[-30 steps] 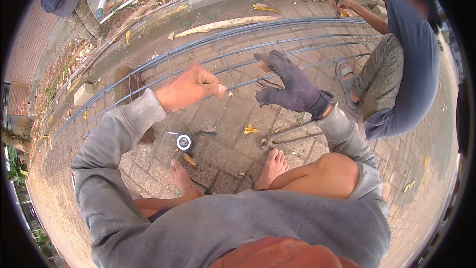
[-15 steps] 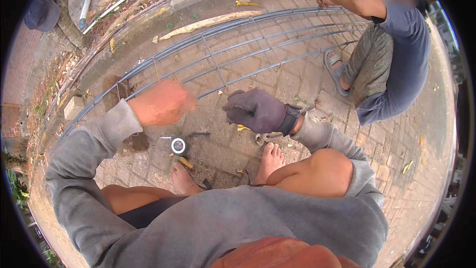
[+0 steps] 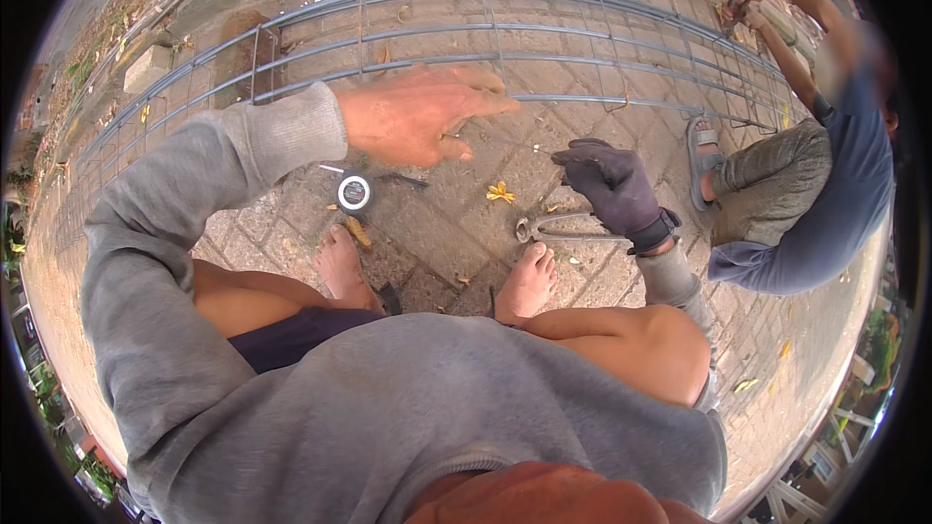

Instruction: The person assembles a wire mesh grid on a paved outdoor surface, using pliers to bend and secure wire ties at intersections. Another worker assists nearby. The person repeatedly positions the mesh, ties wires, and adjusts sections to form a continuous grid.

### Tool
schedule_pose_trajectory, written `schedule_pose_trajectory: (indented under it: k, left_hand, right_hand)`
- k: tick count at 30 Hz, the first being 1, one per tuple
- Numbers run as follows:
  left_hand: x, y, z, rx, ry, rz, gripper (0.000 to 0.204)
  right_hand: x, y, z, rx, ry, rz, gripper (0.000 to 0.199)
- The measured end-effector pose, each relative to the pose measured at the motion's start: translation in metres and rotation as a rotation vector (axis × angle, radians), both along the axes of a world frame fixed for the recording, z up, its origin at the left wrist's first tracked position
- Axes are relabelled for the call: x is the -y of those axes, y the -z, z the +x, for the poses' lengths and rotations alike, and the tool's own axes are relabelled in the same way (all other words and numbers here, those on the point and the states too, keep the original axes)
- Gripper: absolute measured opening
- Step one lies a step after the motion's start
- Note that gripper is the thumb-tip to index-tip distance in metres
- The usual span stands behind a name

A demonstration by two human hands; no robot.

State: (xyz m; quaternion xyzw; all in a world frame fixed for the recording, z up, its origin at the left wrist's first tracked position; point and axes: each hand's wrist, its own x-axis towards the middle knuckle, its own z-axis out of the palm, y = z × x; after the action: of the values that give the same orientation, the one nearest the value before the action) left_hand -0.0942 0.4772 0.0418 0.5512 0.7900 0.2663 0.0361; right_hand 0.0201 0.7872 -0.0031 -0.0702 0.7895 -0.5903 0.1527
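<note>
My bare left hand [image 3: 427, 116] reaches over the nearest bar of a long steel rebar cage [image 3: 568, 97]. Its fingers are stretched out and the thumb stands apart below them, with nothing seen in the grip. To its right, my right hand [image 3: 614, 184] wears a dark glove; its fingers are bent together, and what they hold, if anything, is too small to make out. Below the glove a pair of metal pincers [image 3: 568, 226] lies on the paving beside my right foot. A round black-and-white tape measure [image 3: 354, 193] rests by my left foot, next to a thin dark piece [image 3: 404, 179].
At the right, another person [image 3: 825, 165] squats by the cage's far end, both hands raised on a tool. A brown block [image 3: 243, 50] sits under the cage at left, near a pale block [image 3: 148, 69]. Yellow leaves [image 3: 500, 193] dot the brick paving.
My left hand has moved right and its fingers have straightened. My right hand has shifted right, uncovering the pincers. The other person now has both hands up together. The view has tilted.
</note>
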Motion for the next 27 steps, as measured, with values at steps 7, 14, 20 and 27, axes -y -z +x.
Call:
schedule_pose_trajectory:
  k: [7, 14, 20, 27]
  left_hand:
    - [0.014, 0.012, -0.037, 0.249, -0.454, -0.315, 0.037]
    - [-0.047, 0.091, -0.003, 0.26, -0.592, -0.515, 0.043]
    - [-0.053, 0.102, -0.006, 0.454, -0.688, -0.394, 0.039]
    - [-0.054, 0.104, 0.036, -0.206, -0.693, 0.186, 0.043]
  right_hand:
    - [-0.054, 0.061, 0.053, 0.196, 0.329, -0.001, 0.025]
    - [-0.022, 0.126, 0.039, -0.018, 0.396, 0.08, 0.022]
    - [-0.002, 0.152, 0.007, -0.377, 0.327, 0.33, 0.021]
    - [-0.034, 0.148, 0.045, 0.013, 0.484, 0.124, 0.023]
